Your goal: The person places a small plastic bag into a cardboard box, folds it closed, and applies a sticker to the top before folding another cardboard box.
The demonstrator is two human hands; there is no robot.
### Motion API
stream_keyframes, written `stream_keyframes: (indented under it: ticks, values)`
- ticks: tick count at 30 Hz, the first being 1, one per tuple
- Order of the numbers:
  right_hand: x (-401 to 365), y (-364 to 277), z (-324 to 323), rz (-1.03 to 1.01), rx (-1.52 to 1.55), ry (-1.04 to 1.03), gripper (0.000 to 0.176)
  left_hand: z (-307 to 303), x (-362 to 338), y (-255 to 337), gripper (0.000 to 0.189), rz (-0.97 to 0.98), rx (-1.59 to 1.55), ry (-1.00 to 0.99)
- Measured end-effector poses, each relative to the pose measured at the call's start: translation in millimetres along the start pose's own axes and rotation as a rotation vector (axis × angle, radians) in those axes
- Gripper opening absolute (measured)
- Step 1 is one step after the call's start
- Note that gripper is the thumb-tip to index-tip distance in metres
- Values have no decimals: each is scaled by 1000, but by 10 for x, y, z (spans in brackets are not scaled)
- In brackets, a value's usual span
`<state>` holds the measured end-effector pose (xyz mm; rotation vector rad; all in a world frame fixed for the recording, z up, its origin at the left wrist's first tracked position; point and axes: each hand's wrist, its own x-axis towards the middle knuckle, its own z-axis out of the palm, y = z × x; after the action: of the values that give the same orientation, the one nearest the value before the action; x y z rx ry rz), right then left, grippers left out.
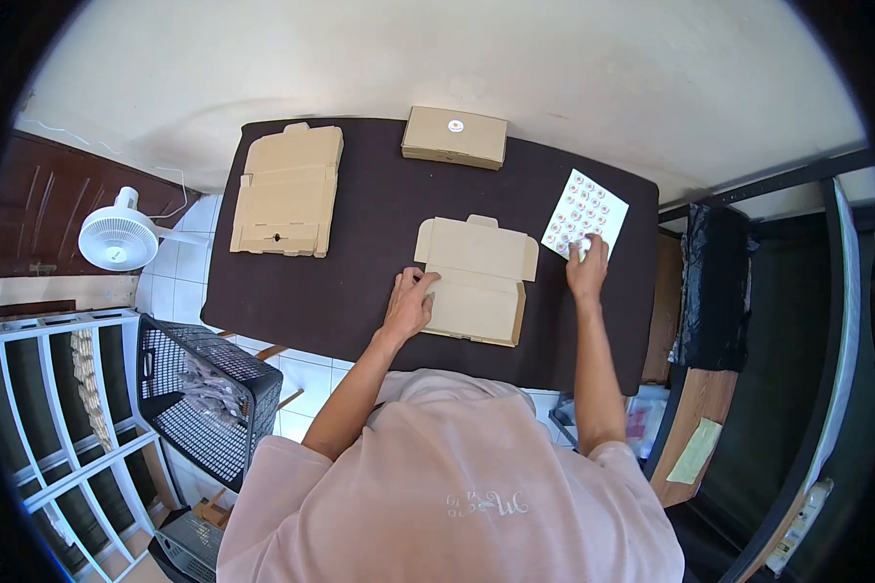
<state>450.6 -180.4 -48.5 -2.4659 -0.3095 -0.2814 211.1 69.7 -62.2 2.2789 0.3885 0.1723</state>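
An unfolded cardboard box point(474, 282) lies on the dark table in front of me, its upper flap spread flat. My left hand point(410, 303) rests at its left edge, fingertips touching the cardboard. Over the lower part of a white sheet of round stickers point(585, 206), on the right, is my right hand point(587, 264). Its fingers are bent together around something small and white, too small to make out clearly. A closed cardboard box point(454, 137) with a round sticker on its lid stands at the back of the table.
Flat unfolded cardboard boxes point(288, 189) are stacked on the left of the dark table point(369, 194). A white fan point(119, 238) stands beyond the left edge. A black basket point(209, 389) holding plastic bags is at the lower left. The wall borders the table's back.
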Motion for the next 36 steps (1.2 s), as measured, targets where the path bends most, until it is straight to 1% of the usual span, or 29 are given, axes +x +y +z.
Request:
stream_keyframes:
  ticks: [1,2,3,4,5,6,8,9,11,12,14,15,16,17,18,19,21,22,24,25,27,28,30,31,32,34,35,36]
  values:
    - [-107,-38,29,19,-37,-35,25,-21,-11,18,35,-5,0,5]
    - [-202,-89,99,92,31,-111,27,-37,-22,38,34,-25,-34,11]
    - [-329,-130,154,161,80,-215,25,-40,-35,49,34,-43,-68,15]
    - [-422,-158,241,419,225,-398,24,-26,-46,30,34,-44,-68,13]
    - [-541,-174,295,522,280,-483,29,-17,-45,6,31,-47,-98,25]
    - [-599,-199,331,505,120,-567,43,-1,-46,-26,28,-49,-127,36]
    - [-736,-365,307,314,-66,-508,58,38,-38,-91,25,-55,-141,38]
    - [-771,-423,311,312,-63,-507,58,30,-26,-94,22,-64,-156,43]
    - [-826,-512,286,365,10,-429,81,36,-21,-91,20,-74,-144,51]
    - [-795,-492,280,363,9,-426,81,47,-3,-88,18,-83,-135,60]
    - [-684,-448,280,601,53,-405,83,64,21,-85,18,-84,-132,74]
    - [-626,-520,226,601,28,-397,66,76,15,-96,17,-90,-125,83]
    - [-609,-392,343,600,27,-399,66,86,10,-105,17,-92,-125,84]
    - [-612,-121,555,531,-7,-472,52,92,15,-110,17,-82,-120,93]
    - [-571,-183,534,460,-42,-543,40,93,21,-114,17,-71,-115,102]
    - [-552,-235,489,458,-42,-540,40,93,24,-115,17,-69,-116,104]
    - [-496,-368,379,603,175,-568,23,84,38,-115,16,-124,-176,81]
    - [-492,-395,382,595,176,-571,23,71,51,-123,16,-126,-175,89]
    - [-553,-487,318,481,251,-493,15,69,29,-147,41,-227,-211,85]
    - [-595,-520,279,480,249,-498,15,84,19,-161,41,-231,-212,86]
    - [-693,-608,164,180,69,-351,15,128,19,-186,74,-536,-518,255]
    - [-750,-645,103,181,68,-352,15,120,22,-195,74,-537,-519,253]
    - [-867,-713,9,213,85,-314,13,74,46,-221,95,-566,-485,231]
    - [-949,-692,19,242,86,-309,15,46,42,-188,75,-525,-475,230]
    - [-1033,-676,40,244,86,-309,15,28,48,-169,75,-525,-475,228]
    - [-1164,-597,107,261,93,-247,19,48,60,-180,48,-480,-418,143]
    - [-1178,-537,138,269,81,-242,21,72,67,-176,48,-480,-419,140]
    - [-1146,-575,130,271,81,-241,21,50,92,-120,33,-459,-391,204]
